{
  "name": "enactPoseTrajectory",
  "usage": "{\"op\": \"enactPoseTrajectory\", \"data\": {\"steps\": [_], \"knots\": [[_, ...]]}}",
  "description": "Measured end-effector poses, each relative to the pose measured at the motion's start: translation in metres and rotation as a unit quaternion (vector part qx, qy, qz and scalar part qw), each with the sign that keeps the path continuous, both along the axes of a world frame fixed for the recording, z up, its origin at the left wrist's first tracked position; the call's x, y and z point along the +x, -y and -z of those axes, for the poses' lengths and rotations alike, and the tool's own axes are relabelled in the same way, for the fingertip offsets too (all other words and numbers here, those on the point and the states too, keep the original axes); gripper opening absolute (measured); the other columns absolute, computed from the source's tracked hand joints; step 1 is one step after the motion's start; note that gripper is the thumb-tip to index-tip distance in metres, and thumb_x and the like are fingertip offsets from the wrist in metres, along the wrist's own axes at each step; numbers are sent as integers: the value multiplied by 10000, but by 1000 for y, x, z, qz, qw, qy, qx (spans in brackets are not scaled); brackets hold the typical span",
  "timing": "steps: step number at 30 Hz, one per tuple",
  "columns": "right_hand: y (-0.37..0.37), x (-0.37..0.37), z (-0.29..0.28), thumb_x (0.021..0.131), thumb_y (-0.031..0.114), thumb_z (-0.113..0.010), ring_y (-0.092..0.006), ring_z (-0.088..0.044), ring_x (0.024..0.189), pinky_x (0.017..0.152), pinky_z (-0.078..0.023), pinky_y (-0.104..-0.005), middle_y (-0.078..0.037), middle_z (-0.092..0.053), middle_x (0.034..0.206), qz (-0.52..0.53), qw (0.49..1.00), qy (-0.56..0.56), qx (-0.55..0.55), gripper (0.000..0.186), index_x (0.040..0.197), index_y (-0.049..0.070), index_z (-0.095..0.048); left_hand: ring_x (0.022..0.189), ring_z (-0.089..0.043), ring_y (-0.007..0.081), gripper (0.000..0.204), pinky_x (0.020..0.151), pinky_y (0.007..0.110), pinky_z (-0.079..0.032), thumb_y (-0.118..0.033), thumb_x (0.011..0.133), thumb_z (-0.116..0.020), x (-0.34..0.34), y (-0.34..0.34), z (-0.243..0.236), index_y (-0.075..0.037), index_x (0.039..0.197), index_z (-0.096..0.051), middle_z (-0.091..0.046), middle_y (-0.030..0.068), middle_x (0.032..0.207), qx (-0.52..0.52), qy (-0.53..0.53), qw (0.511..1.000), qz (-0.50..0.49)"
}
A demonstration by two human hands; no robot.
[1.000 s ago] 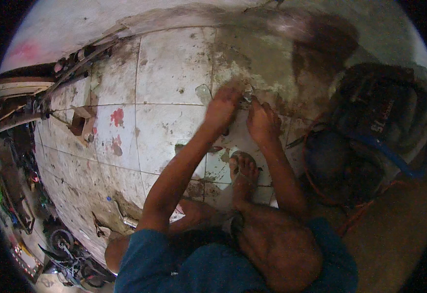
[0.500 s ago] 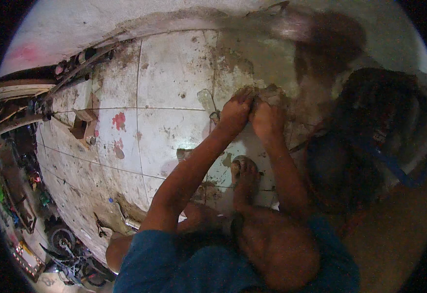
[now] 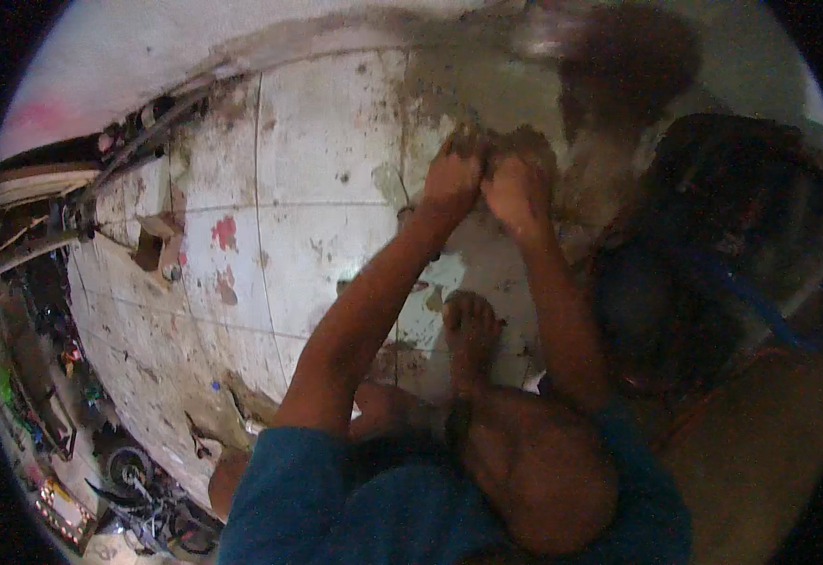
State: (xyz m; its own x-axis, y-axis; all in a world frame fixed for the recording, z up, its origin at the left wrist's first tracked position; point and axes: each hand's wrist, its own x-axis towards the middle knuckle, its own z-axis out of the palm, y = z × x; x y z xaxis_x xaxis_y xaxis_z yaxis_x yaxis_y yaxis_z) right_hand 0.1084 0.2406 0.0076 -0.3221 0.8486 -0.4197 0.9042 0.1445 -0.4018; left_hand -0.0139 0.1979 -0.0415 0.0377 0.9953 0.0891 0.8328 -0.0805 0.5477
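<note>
Both arms reach forward over the dirty white tiled floor [image 3: 322, 254], and my hands are side by side with their knuckles almost touching. My left hand [image 3: 455, 179] is closed, its fingertips dark and hidden on the far side. My right hand [image 3: 517, 186] is closed as well. A brownish, crumpled-looking thing [image 3: 531, 143] shows just beyond the right fingers; dim light and blur hide what it is. Left of my left hand, a pale, flat piece [image 3: 390, 184] lies on the tiles. My bare foot [image 3: 471, 325] rests on the floor behind the hands.
A dark bulky bag-like heap [image 3: 727, 188] with a blue strap [image 3: 746, 292] stands at the right. At the left are a small open wooden box [image 3: 155, 247] and long boards [image 3: 44, 252]. A bicycle-like machine [image 3: 143, 494] stands lower left. The stained wall [image 3: 308, 28] rises ahead.
Both hands have moved slightly forward, away from me, staying close together and closed. The view has shifted a little.
</note>
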Motion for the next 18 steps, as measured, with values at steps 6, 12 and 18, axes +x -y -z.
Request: {"op": "enactPoseTrajectory", "data": {"steps": [6, 12, 18], "knots": [[14, 15, 49, 884, 291, -704, -452, -613, 1139, 984, -487, -531, -241, -654, 1234, 30, 999, 23, -18, 384, 1160, 24, -690, 1292, -551, 408, 544, 1167, 474, -389, -87, 881, -620, 9, 4, 6, -81, 1415, -519, -603, 168, 1381, -39, 2, 999, 32], [25, 0, -2, 861, 272, -711, -481, -568, 1197, 1029, -452, -538, -260, -623, 1285, -62, 969, 25, 238, 395, 1160, 15, -687, 1244, -576, 400, 508, 1077, 503, -460, -132, 874, -644, 2, 17, 24, -120, 1376, -565, -621, 175, 1340, 52, 29, 998, 5], [-15, -20, -31, 867, 236, -681, -485, -566, 1195, 1047, -434, -542, -272, -639, 1246, 5, 991, 45, -130, 377, 1157, -4, -676, 1244, -575, 399, 478, 1056, 494, -478, -147, 886, -622, -12, -6, 18, -99, 1359, -576, -619, 187, 1334, -66, 16, 998, -14]]}}
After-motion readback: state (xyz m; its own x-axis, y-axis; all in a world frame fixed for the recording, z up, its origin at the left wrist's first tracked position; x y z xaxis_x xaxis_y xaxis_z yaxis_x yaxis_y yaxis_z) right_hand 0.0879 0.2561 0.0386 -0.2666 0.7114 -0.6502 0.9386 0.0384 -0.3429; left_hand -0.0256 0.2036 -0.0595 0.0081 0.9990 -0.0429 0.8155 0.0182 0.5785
